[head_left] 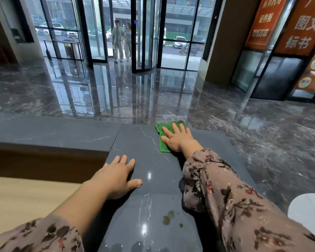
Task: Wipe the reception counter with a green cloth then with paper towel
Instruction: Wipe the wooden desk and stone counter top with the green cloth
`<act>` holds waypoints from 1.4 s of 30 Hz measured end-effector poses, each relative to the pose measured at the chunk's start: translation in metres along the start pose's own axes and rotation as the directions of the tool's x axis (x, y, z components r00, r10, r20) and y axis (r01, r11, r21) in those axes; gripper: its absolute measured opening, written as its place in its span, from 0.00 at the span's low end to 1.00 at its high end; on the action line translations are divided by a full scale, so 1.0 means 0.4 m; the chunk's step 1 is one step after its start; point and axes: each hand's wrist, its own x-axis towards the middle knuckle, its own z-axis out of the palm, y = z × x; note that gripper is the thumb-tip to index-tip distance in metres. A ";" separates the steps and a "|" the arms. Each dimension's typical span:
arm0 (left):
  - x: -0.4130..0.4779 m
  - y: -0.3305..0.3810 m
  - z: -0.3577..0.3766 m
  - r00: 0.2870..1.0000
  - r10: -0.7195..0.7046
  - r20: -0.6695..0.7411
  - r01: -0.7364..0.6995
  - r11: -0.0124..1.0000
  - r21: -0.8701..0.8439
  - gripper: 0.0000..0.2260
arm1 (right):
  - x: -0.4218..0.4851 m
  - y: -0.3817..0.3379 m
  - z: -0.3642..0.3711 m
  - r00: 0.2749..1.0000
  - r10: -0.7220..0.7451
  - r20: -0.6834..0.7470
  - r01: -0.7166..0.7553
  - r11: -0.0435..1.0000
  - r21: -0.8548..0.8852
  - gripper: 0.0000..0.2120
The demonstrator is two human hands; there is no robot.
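Greenish spots (pixel 168 218) sit unwiped on the counter (pixel 144 142) nearest me. I see the left hand (pixel 115 179) lying flat by the counter's left edge, fingers spread, holding nothing. The right hand (pixel 178 138) presses flat, fingers straight, on the cloth (pixel 163 145), which lies right at the far edge. My worry is that one push further sends the cloth off onto the floor (pixel 262 133), since nothing grips it. The spots could be missed if strokes never reach back here. A white thing (pixel 309 211) by the right edge may be paper towel; I cannot tell.
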 end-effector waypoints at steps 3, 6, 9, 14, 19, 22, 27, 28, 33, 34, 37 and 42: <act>0.001 0.002 -0.003 1.000 0.000 0.008 0.000 1.000 0.003 0.36 | -0.025 0.162 0.006 0.983 0.185 0.005 -0.185 0.982 0.041 0.27; 0.003 0.005 -0.004 1.000 0.003 0.008 -0.003 1.000 0.014 0.36 | -0.075 0.287 0.015 0.944 0.330 0.022 -0.331 0.940 0.080 0.27; 0.002 0.006 -0.002 1.000 0.011 0.006 -0.011 1.000 0.020 0.36 | -0.113 0.308 0.020 0.918 0.394 0.031 -0.395 0.911 0.117 0.27; 0.005 0.005 -0.004 1.000 0.009 0.011 -0.009 1.000 0.013 0.36 | -0.129 0.178 0.015 0.898 0.439 0.037 -0.440 0.890 0.121 0.28; 0.006 0.011 -0.008 1.000 0.005 0.019 -0.005 1.000 0.005 0.36 | -0.127 -0.071 0.017 0.968 0.248 0.036 -0.251 0.964 0.091 0.28; 0.009 0.013 -0.011 1.000 0.004 0.014 -0.004 1.000 0.015 0.37 | -0.122 -0.211 0.028 0.995 0.077 0.058 -0.081 0.994 0.073 0.28; 0.009 0.010 -0.003 1.000 -0.002 0.010 0.002 1.000 0.019 0.37 | -0.130 -0.202 0.025 0.991 -0.129 0.031 0.129 0.992 0.009 0.27; 0.008 0.011 -0.007 1.000 0.000 0.009 0.000 1.000 0.019 0.37 | -0.133 -0.166 0.021 0.991 -0.132 0.012 0.132 0.991 0.002 0.27; 0.001 0.018 -0.016 1.000 0.001 0.022 -0.001 1.000 0.021 0.36 | -0.162 0.059 0.040 0.999 0.042 -0.023 -0.042 0.999 0.007 0.26; 0.001 0.018 -0.016 1.000 0.003 0.024 -0.004 1.000 0.022 0.36 | -0.177 0.109 0.046 0.996 0.090 -0.029 -0.090 0.996 0.012 0.27; 0.004 0.014 -0.013 1.000 0.008 0.021 -0.009 0.999 0.039 0.36 | -0.237 0.241 0.065 0.971 0.237 -0.022 -0.236 0.971 0.034 0.27; 0.004 0.015 -0.013 1.000 0.018 0.011 -0.018 0.999 0.051 0.36 | -0.319 0.284 0.084 0.933 0.360 0.008 -0.359 0.930 0.080 0.28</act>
